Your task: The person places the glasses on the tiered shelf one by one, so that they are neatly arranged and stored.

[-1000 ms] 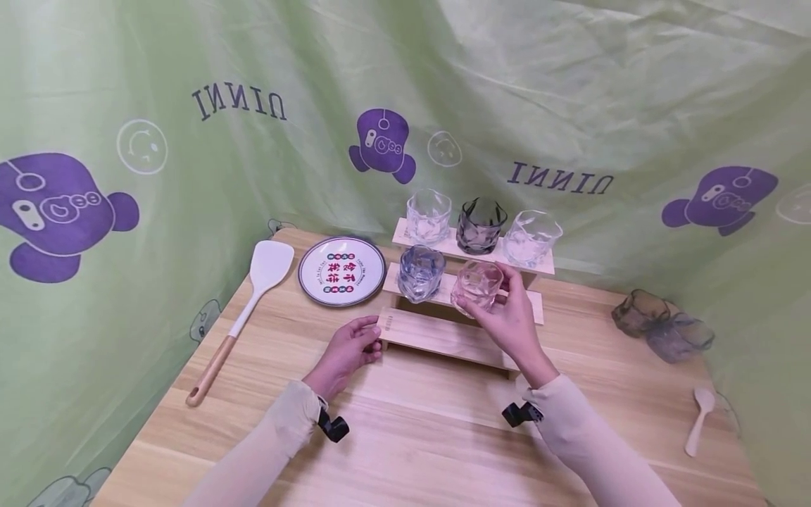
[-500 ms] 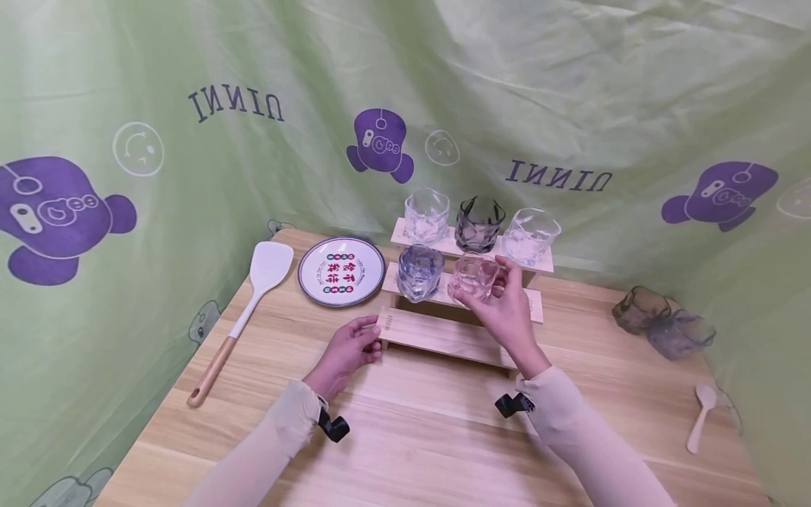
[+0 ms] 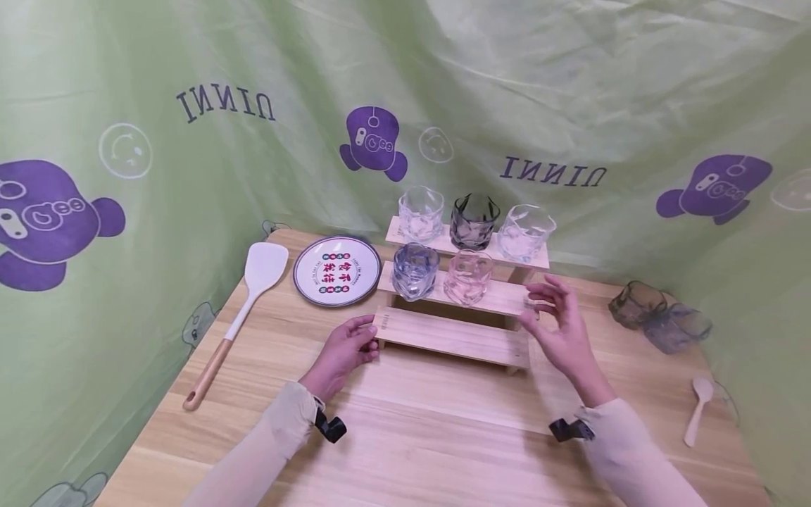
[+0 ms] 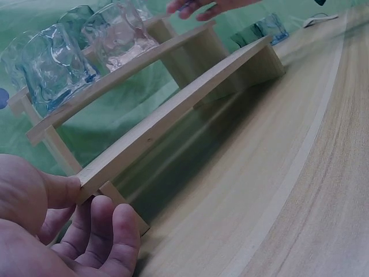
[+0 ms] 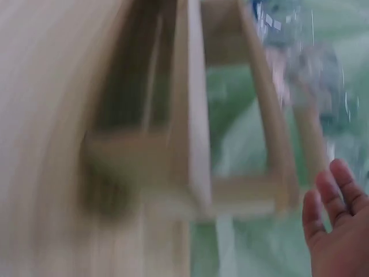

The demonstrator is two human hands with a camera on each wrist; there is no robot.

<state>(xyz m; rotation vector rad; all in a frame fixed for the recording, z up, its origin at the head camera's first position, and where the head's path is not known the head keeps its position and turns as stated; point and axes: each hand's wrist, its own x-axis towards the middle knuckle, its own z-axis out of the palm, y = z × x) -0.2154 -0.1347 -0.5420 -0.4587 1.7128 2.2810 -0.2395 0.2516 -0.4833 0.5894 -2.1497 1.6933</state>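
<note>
A three-tier wooden stand (image 3: pixel 453 339) rises in steps away from me. My left hand (image 3: pixel 342 354) pinches the left end of its lowest step, thumb against the board's edge and fingers curled beneath in the left wrist view. On the middle step a blue glass (image 3: pixel 415 273) stands at the left and a pink glass (image 3: pixel 467 279) beside it. The top step bears a clear glass (image 3: pixel 421 215), a dark grey glass (image 3: pixel 474 222) and another clear glass (image 3: pixel 526 234). Holding nothing, my right hand (image 3: pixel 562 334) is off the middle step's right end with fingers spread.
Left of the stand lie a round printed plate (image 3: pixel 337 271) and a white spatula (image 3: pixel 236 324) with a wooden handle. A brown glass (image 3: pixel 637 305) and a grey-blue glass (image 3: pixel 676 329) are at the table's right, with a small spoon (image 3: pixel 698 412) nearer me. A green curtain (image 3: pixel 304 155) hangs behind.
My right hand has let go of the pink glass, which now stands on the middle step, and has moved to the right. The left hand has kept its place on the stand.
</note>
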